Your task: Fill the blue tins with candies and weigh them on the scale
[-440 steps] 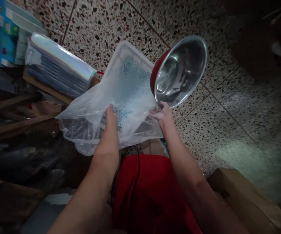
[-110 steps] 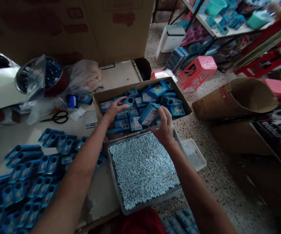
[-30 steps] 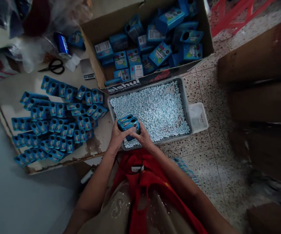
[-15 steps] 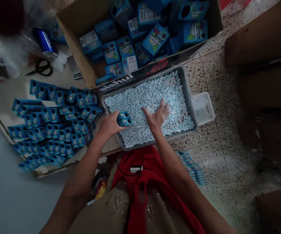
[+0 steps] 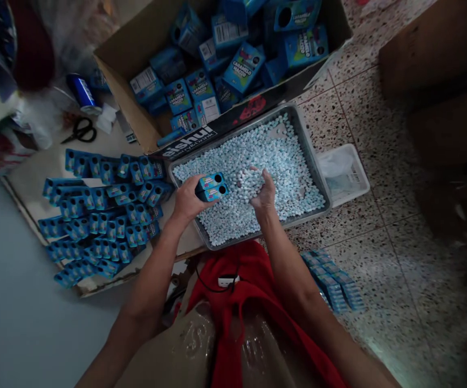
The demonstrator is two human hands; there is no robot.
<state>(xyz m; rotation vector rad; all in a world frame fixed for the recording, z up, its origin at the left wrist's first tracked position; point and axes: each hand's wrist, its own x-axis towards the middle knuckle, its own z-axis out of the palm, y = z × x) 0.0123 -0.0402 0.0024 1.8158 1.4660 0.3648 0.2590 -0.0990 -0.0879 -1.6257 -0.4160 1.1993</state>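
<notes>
My left hand (image 5: 185, 200) grips two small blue candy boxes (image 5: 212, 187), their open ends facing right, over the near left part of a grey metal tray (image 5: 321, 178). The tray is heaped with small pale blue and white candies (image 5: 282, 161). My right hand (image 5: 262, 193) is cupped round a scoop of those candies, lifted just off the heap and close beside the boxes' openings.
A cardboard carton (image 5: 125, 102) of filled blue boxes stands behind the tray. Rows of empty blue boxes (image 5: 104, 210) cover the board at left. Scissors (image 5: 80, 130), a blue can (image 5: 81, 91), a white plastic tub (image 5: 349, 172) and flat blue packs (image 5: 334, 280) on the terrazzo floor lie around.
My right hand, flat on the candies half a second ago, has closed on a scoop and lifted toward the boxes. Earlier both hands held the boxes; the left still does.
</notes>
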